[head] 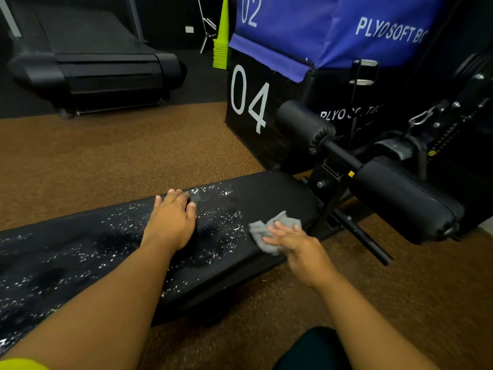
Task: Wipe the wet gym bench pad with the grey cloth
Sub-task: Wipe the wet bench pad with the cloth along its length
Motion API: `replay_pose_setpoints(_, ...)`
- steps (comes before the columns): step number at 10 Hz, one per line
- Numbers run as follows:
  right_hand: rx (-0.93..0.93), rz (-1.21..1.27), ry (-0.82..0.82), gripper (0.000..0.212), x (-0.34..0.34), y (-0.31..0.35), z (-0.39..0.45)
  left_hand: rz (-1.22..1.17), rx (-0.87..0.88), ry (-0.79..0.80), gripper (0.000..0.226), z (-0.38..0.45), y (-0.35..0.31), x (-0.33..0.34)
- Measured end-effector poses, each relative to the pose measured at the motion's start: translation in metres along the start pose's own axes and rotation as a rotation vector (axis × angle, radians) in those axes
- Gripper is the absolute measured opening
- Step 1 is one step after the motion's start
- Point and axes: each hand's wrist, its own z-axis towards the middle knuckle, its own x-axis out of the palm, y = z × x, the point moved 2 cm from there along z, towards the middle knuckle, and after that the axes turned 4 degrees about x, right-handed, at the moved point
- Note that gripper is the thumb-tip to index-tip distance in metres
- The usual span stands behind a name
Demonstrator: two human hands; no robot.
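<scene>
Grey cloth [269, 232] lies crumpled on the black bench pad [266, 193], near the pad's right end and close to its near edge. Right hand [292, 243] rests on the cloth's near-right part, fingers fairly straight and spread, pressing down flat rather than curled round it; most of the cloth shows beyond and left of the fingertips. Left hand [172, 218] lies palm-down on the pad farther left, well apart from the cloth, fingers relaxed and holding nothing, fingertips near the pad's far edge. The pad's long axis runs from lower left up to the right, its right end pointing toward the black foam rollers [400, 188] of the bench frame. Water droplets [221, 217] speckle the pad from around the left hand out to the left edge of view; the stretch beyond the cloth toward the right end looks dry. Brown floor [106, 156] under the bench; black box marked "04" [249, 100] behind, with a blue box [333, 25] stacked on it.
</scene>
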Motion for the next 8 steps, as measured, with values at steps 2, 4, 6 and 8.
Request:
replay_pose_setpoints(2,0.171,-0.02,-0.06,0.054,0.023,0.027,0.007,0.002,-0.003,-0.002,0.05,0.002,0.002,0.002)
replay_pose_setpoints(4,0.106,-0.038,-0.034,0.05,0.009,0.007,-0.003,-0.007,0.002,-0.009,0.05,0.001,0.001,0.001)
replay_pose_setpoints(6,0.11,-0.054,-0.07,0.054,0.034,0.038,-0.009,-0.018,-0.002,-0.017,0.049,0.0,-0.001,-0.001)
replay_pose_setpoints(8,0.144,-0.143,-0.127,0.053,-0.005,0.015,-0.017,-0.011,-0.001,-0.014,0.049,0.0,0.0,-0.001)
